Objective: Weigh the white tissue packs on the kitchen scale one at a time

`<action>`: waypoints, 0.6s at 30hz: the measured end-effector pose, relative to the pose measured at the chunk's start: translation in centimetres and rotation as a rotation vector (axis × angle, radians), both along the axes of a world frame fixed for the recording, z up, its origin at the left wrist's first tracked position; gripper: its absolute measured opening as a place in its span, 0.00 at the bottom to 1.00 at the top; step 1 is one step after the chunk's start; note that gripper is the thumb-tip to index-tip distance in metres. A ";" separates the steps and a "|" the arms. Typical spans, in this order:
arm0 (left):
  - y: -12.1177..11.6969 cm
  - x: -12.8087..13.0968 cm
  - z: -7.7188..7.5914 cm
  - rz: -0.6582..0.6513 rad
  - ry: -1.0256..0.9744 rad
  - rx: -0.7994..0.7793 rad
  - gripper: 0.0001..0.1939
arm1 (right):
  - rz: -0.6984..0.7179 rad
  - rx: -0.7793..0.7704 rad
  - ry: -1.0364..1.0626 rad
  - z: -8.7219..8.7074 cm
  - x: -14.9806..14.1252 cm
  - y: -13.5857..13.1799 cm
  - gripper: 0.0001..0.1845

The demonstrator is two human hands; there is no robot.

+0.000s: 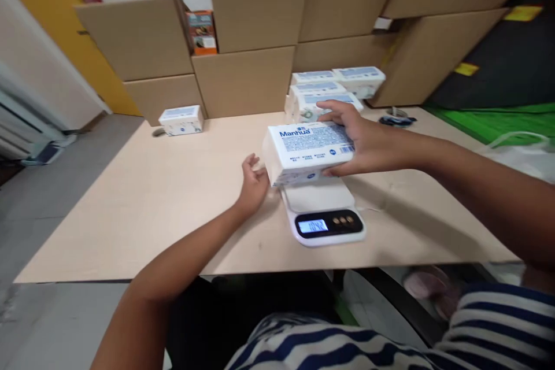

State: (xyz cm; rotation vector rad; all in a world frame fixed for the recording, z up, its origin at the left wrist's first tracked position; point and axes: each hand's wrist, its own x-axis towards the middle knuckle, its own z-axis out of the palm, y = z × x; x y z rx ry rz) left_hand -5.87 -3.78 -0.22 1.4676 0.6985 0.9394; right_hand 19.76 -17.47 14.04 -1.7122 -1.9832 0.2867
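Observation:
A white tissue pack [310, 147] with blue "Manhua" print is gripped near its right end by my right hand [355, 136], thumb on the near side and fingers over the far side. It is at the white digital scale [321, 196], covering the back of the weighing plate; whether it touches the plate I cannot tell. The lit display seems to read 1042. Just left of the pack, my left hand [255, 186] has loosely bent fingers apart and holds nothing visible. Behind the held pack stand several more tissue packs [318, 88].
A single tissue pack [181, 120] sits at the table's back left. Cardboard boxes [245, 81] line the back edge. A dark coiled item [396, 119] lies at the back right. White plastic bagging [520, 153] is at the right edge, and the wooden table [143, 208] ends before my lap.

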 end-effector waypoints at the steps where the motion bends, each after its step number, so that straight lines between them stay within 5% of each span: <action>1: 0.1 0.2 0.1 0.019 0.011 -0.030 0.36 | -0.070 -0.050 -0.004 -0.6 0.6 -0.9 0.77; 4: 0.4 0.7 0.1 0.035 0.051 -0.068 0.25 | -0.183 -0.136 -0.025 -2.1 1.6 -2.4 0.78; 8: 0.4 0.4 0.1 -0.085 0.111 0.007 0.14 | -0.161 -0.181 -0.063 -3.0 1.5 -2.8 0.72; 12: 0.2 0.2 0.3 -0.209 0.135 0.081 0.15 | -0.106 -0.224 -0.155 -2.9 0.9 -3.0 0.63; 18: 0.0 0.4 1.2 -0.142 0.162 0.066 0.09 | 0.012 -0.187 -0.169 -3.4 1.7 -2.3 0.56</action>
